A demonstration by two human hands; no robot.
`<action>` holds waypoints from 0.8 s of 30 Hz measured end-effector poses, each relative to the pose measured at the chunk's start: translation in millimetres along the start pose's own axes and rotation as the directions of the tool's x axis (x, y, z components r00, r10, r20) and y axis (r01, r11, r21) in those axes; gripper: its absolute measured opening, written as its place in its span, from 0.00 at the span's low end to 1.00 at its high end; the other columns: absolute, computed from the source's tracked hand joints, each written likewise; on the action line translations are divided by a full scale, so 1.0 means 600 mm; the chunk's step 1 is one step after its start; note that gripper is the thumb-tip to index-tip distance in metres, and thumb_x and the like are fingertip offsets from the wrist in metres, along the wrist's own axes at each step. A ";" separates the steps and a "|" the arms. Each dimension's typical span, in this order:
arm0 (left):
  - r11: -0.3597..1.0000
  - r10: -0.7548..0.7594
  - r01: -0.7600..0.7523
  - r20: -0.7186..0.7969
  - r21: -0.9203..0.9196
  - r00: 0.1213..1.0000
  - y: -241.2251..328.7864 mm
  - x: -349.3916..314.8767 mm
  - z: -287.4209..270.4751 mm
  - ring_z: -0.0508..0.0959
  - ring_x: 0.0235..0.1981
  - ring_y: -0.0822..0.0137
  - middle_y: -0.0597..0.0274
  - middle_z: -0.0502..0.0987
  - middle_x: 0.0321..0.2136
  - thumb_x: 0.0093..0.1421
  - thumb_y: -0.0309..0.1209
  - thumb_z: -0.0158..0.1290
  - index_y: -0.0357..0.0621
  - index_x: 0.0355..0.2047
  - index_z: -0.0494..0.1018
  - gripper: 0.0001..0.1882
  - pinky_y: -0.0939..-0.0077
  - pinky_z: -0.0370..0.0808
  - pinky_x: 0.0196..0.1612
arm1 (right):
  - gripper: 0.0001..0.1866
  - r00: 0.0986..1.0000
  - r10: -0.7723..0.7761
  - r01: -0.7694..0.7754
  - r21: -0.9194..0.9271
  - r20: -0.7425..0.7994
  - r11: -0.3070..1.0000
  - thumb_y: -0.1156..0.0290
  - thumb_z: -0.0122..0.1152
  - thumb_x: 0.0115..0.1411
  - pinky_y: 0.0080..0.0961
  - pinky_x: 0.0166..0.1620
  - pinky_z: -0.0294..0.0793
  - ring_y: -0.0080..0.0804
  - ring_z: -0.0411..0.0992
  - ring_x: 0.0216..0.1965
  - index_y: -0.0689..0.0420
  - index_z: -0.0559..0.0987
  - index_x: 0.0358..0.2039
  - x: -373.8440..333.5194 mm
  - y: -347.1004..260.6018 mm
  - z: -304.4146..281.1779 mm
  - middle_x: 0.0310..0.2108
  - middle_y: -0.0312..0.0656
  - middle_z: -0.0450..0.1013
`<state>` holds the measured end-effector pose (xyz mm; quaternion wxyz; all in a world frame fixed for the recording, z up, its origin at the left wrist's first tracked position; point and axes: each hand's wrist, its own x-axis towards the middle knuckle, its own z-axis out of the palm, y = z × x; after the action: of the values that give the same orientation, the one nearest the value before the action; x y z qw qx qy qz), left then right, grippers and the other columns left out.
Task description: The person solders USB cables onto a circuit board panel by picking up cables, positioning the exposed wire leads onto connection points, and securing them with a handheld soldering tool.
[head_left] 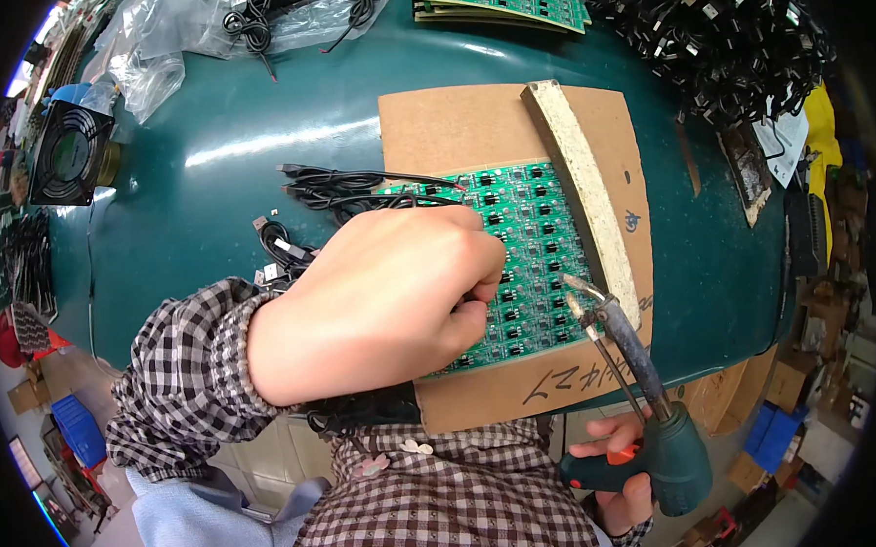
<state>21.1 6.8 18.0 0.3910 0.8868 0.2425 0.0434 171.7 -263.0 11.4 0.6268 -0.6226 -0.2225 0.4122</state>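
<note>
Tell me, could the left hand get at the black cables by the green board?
Probably yes: the left hand is right beside the black cables, and nothing covers their far ends. It might already be holding something, though; that part is hidden.

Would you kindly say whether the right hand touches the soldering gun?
Touching: the head view shows the right hand gripping the soldering gun by its handle.

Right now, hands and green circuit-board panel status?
Right hand grips dark-green soldering gun. Left hand curled over green circuit-board panel, grip hidden. Black cables overlap panel's upper-left corner.
</note>
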 end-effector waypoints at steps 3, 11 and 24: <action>0.996 0.015 -0.008 0.075 -0.088 0.997 -0.010 0.011 -0.002 0.73 0.24 0.59 0.58 0.70 0.21 0.45 0.25 0.55 0.39 0.23 0.70 0.05 0.69 0.70 0.27 | 0.42 0.997 0.078 -0.077 -0.022 0.013 0.997 0.50 0.59 0.57 0.33 0.40 0.82 0.40 0.69 0.46 0.67 0.54 0.60 -0.002 -0.011 -0.006 0.37 0.47 0.67; 0.987 -0.005 0.022 0.112 -0.156 0.994 -0.006 0.012 -0.004 0.72 0.24 0.59 0.58 0.71 0.21 0.43 0.23 0.56 0.39 0.22 0.69 0.06 0.70 0.69 0.28 | 0.31 0.973 0.225 -0.223 -0.035 0.047 0.974 0.48 0.63 0.53 0.35 0.40 0.81 0.38 0.74 0.33 0.67 0.68 0.40 -0.011 -0.019 -0.021 0.34 0.52 0.69; 0.990 0.014 0.003 0.123 -0.142 0.992 -0.007 0.014 -0.006 0.72 0.24 0.59 0.58 0.70 0.21 0.42 0.22 0.56 0.39 0.21 0.68 0.07 0.70 0.69 0.27 | 0.27 0.956 0.291 -0.285 -0.119 0.033 0.951 0.50 0.65 0.51 0.37 0.40 0.79 0.38 0.73 0.32 0.65 0.70 0.32 -0.019 -0.015 -0.011 0.27 0.50 0.70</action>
<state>25.7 15.7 16.5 0.4671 0.8585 0.2116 0.0065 172.8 -274.8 21.8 0.5179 -0.6723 -0.1679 0.5015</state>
